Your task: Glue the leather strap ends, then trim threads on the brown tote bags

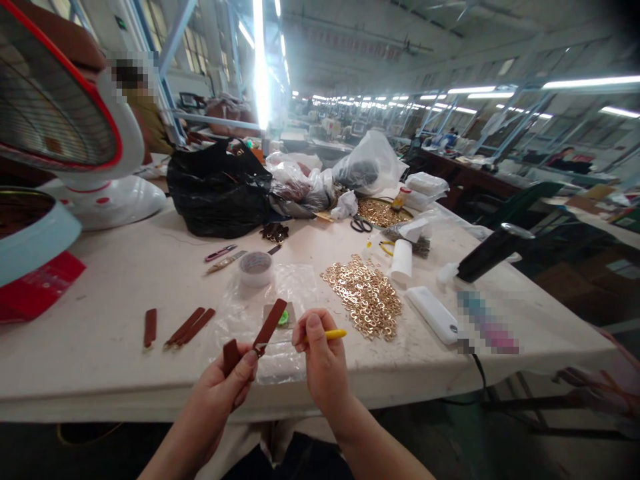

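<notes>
Between the thumb and fingers of my left hand (235, 377) is a brown leather strap (272, 321), angled up to the right, with another brown end showing beside the thumb. My right hand (323, 360) is closed around a thin tool with a yellow handle (335, 334). The tool's slim tip points left and meets the strap near my left thumb; the exact contact is too small to make out. Several finished-looking brown straps (190, 327) with small metal rings lie to the left. A pile of gold-coloured metal rings (367, 300) spreads to the right of my right hand.
Beyond my hands, a roll of clear tape (255, 269) rests by a plastic sheet (225, 310). Scissors (361, 224), a black bag (217, 193), a white power bank (433, 315) and a black bottle (493, 253) stand around. A fan (115, 200) occupies the left.
</notes>
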The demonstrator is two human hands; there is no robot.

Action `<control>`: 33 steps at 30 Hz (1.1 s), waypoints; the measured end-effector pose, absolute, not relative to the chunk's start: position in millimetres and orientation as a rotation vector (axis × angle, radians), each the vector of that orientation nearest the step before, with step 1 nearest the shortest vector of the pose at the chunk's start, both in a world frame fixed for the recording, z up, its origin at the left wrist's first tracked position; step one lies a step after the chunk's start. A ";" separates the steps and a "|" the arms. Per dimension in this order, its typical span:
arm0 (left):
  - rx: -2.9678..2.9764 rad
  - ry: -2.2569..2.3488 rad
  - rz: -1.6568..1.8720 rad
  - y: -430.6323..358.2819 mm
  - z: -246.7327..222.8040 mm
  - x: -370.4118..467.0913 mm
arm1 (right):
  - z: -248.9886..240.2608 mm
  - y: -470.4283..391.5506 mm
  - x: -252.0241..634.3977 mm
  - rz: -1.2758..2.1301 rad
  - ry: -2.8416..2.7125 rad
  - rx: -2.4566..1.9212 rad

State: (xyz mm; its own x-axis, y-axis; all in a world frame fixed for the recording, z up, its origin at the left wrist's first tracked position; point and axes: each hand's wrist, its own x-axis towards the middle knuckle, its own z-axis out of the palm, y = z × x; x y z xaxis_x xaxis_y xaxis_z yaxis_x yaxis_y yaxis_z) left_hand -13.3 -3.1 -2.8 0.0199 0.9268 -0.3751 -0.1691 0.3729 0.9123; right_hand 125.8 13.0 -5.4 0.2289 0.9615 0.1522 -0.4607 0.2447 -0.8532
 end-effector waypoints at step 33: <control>1.118 1.392 1.029 -10.9 4.2 -1.1 | -24.9 1.0 122.3 1.461 -1.032 -1.045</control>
